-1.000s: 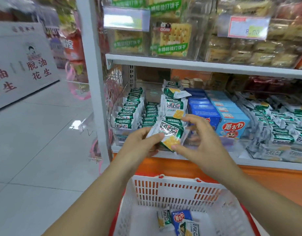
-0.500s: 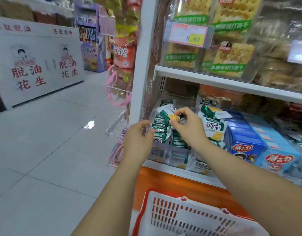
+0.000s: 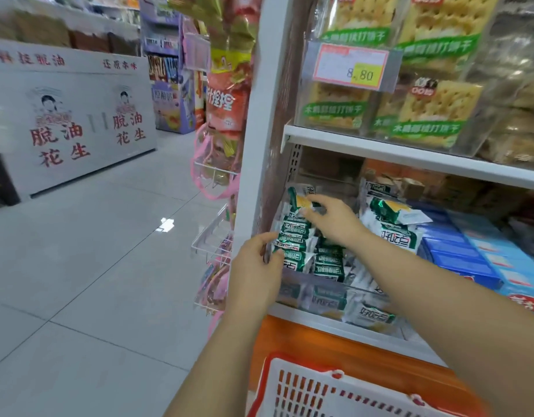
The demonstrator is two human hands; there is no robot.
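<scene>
My right hand (image 3: 332, 219) reaches into the left end of the lower shelf and pinches a green and white snack packet (image 3: 301, 200) at the back of a row of like packets (image 3: 292, 239). My left hand (image 3: 255, 267) touches the front of that row at the clear shelf divider, with its fingertips on a packet. More green and white packets (image 3: 393, 224) are stacked to the right.
A white and red shopping basket (image 3: 326, 389) sits low in front of me. Blue biscuit boxes (image 3: 470, 257) fill the shelf's right side. Cracker packs (image 3: 434, 109) and a price tag (image 3: 353, 66) are above. A wire rack with hanging snacks (image 3: 217, 176) sticks out left of the white upright.
The packet I held in both hands in front of the shelf has gone into the left row in my right hand. My left hand let go and moved to the row's front. The view swung left.
</scene>
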